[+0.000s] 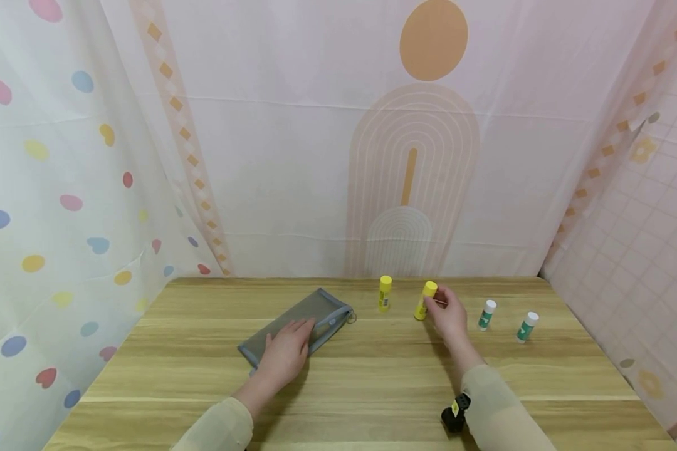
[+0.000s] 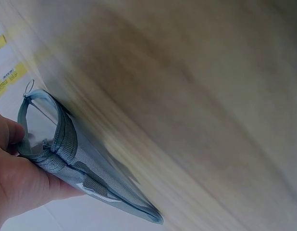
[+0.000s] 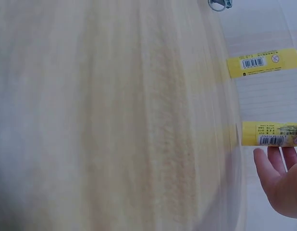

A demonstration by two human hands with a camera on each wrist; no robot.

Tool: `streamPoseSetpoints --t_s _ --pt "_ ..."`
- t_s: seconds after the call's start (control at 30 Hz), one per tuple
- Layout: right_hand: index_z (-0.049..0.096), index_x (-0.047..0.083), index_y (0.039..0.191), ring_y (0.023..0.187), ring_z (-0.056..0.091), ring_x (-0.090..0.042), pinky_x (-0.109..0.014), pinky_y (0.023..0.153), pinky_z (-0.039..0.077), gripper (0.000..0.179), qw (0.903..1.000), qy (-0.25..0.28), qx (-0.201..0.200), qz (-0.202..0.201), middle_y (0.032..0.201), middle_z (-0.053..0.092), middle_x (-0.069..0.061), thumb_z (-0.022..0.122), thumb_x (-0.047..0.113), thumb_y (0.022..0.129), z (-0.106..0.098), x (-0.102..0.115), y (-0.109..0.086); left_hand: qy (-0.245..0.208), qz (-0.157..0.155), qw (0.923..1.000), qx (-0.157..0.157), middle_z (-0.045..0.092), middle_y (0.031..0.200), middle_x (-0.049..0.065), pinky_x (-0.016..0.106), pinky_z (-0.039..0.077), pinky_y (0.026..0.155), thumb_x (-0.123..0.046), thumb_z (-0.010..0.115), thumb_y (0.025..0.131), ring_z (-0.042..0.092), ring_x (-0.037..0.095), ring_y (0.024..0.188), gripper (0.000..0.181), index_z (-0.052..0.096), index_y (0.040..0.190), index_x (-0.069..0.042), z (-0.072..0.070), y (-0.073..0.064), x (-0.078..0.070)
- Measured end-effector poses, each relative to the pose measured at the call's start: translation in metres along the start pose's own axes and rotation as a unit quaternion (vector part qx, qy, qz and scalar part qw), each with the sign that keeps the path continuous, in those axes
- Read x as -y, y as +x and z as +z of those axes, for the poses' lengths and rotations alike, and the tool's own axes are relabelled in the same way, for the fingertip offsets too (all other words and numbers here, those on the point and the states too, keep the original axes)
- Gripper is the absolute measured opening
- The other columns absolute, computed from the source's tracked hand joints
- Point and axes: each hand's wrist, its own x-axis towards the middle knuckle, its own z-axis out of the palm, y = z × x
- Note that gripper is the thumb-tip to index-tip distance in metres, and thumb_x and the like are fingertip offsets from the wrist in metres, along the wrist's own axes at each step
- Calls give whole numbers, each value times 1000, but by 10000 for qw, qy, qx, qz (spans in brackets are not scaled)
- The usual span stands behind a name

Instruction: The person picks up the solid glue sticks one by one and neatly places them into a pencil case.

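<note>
A grey mesh zipper pouch (image 1: 293, 319) with blue-grey edging lies at an angle on the table, a ring at its far right corner. My left hand (image 1: 286, 352) rests over its near side. In the left wrist view, the fingers of my left hand (image 2: 18, 178) pinch the edge of the pouch (image 2: 67, 149), whose mouth gapes. My right hand (image 1: 450, 313) grips a yellow glue stick (image 1: 423, 308), tilted slightly, cap up. The right wrist view shows fingertips against this glue stick (image 3: 271, 134). Another yellow glue stick (image 1: 384, 294) stands upright between it and the pouch.
Two white-capped green glue sticks, a nearer one (image 1: 524, 328) and another (image 1: 486, 316), stand right of my right hand. The wooden table (image 1: 361, 401) ends at a patterned curtain (image 1: 282, 188) behind, with more curtains on both sides.
</note>
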Motion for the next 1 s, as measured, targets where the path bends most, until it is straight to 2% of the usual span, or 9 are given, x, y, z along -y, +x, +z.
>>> streamPoseSetpoints --t_s 0.23,0.33,0.47,0.6,0.77,1.0 --pt "52 -8 130 116 56 -37 -21 83 52 38 9987 456 84 201 126 56 -28 62 7 97 -3 -1 -3 -45 2 10000 -45 57 137 17 81 29 92 -5 56 97 49 42 129 41 57 138 -6 2 1 1" --pt "50 -9 132 117 54 -35 -25 86 54 39 9966 737 149 326 126 54 -28 61 5 97 -4 -2 -5 -59 -2 10000 -56 58 137 17 81 29 92 -6 56 97 50 42 129 41 58 138 -6 2 1 0" --pt "48 -12 131 101 59 -22 -37 88 55 37 9909 1260 175 432 120 53 -24 59 -1 97 -4 0 -8 -81 -23 10000 -51 57 137 18 81 29 92 -5 56 97 49 42 129 41 57 138 -6 1 0 0" --pt "48 -13 128 85 59 -8 -35 82 57 34 9851 1643 198 464 111 53 -17 57 -4 97 -3 2 -10 -89 -46 9999 -34 56 139 17 81 28 93 -5 56 97 49 42 129 42 57 139 -7 1 1 0" --pt "45 -14 128 83 59 -7 -37 81 57 34 9793 1939 308 483 108 52 -14 56 -3 98 -1 6 -17 -88 -41 9999 -57 56 139 17 80 28 93 -5 56 97 49 42 129 42 57 139 -7 0 1 0" --pt "45 -12 132 83 62 -12 -38 83 57 36 9772 1965 492 640 113 54 -17 55 1 100 5 10 -24 -89 -16 9999 -63 57 138 17 80 30 93 -5 56 97 49 42 129 42 56 139 -6 0 1 -1"
